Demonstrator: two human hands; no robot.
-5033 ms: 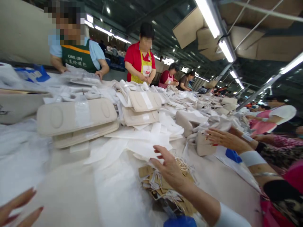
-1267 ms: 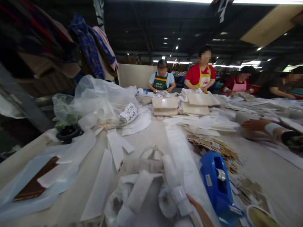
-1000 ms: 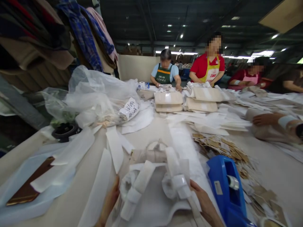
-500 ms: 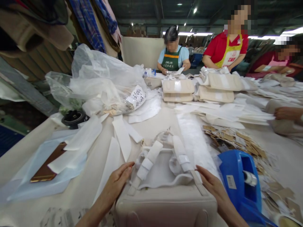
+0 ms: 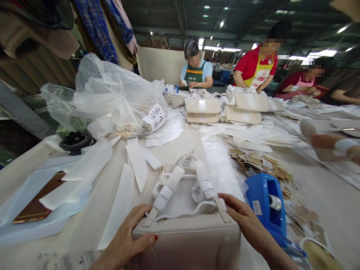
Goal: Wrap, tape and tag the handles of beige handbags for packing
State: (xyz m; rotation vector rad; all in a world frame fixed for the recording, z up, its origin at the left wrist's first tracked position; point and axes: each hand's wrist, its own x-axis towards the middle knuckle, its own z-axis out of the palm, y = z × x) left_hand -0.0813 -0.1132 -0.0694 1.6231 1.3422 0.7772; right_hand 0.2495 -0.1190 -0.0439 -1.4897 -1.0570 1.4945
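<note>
A cream leather handbag (image 5: pixel 185 243) stands on the table right in front of me, its handles wrapped in white paper strips (image 5: pixel 168 189). My left hand (image 5: pixel 131 236) grips the bag's left top corner, thumb over the front face. My right hand (image 5: pixel 243 221) clasps the right top edge beside the right handle strap. White wrapping material fills the bag's open top.
A blue tape dispenser (image 5: pixel 266 202) sits just right of the bag, with a heap of brown tags (image 5: pixel 267 167) behind it. White paper strips (image 5: pixel 136 165), a plastic bag (image 5: pixel 112 101) and a phone-like brown slab (image 5: pixel 35 206) lie left. Stacked cream bags (image 5: pixel 202 108) and other workers stand across the table.
My view swung left from the tag pile to the handbag before me. Both hands came up beside the bag and now clasp its top corners; the bag sits nearer to me.
</note>
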